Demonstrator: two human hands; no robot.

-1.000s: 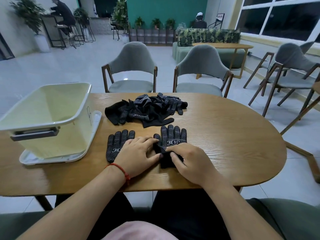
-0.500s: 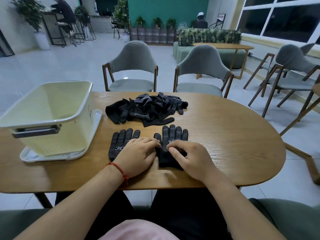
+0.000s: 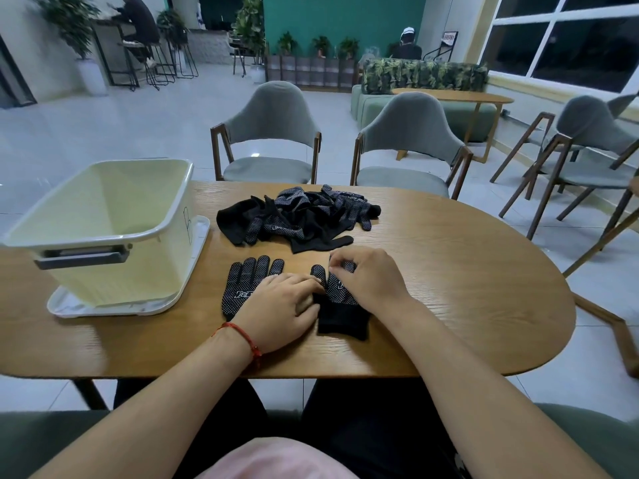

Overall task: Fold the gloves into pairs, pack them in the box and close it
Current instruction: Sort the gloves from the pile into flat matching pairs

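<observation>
A long wooden table with rounded ends fills the middle of a pale-tiled room. At its left end stands the box, a cream plastic tub with a grey handle, open at the top and sitting on its own white lid. Further back on the tabletop lies a loose pile of gloves, black with white dots. Nearer the seated person, two gloves lie side by side, dotted side up, fingers pointing away. The flat glove is toward the box and the second glove is just beside it. The left hand, with a red cord bracelet at its wrist, rests open with relaxed fingers over the gap between them, fingertips touching the second glove's edge. The right hand has its fingers curled, pinching the second glove at its finger end. Across the table stand two grey chairs, with more off to the right. Beyond are a green sofa, a teal wall, potted plants and dark windows.
</observation>
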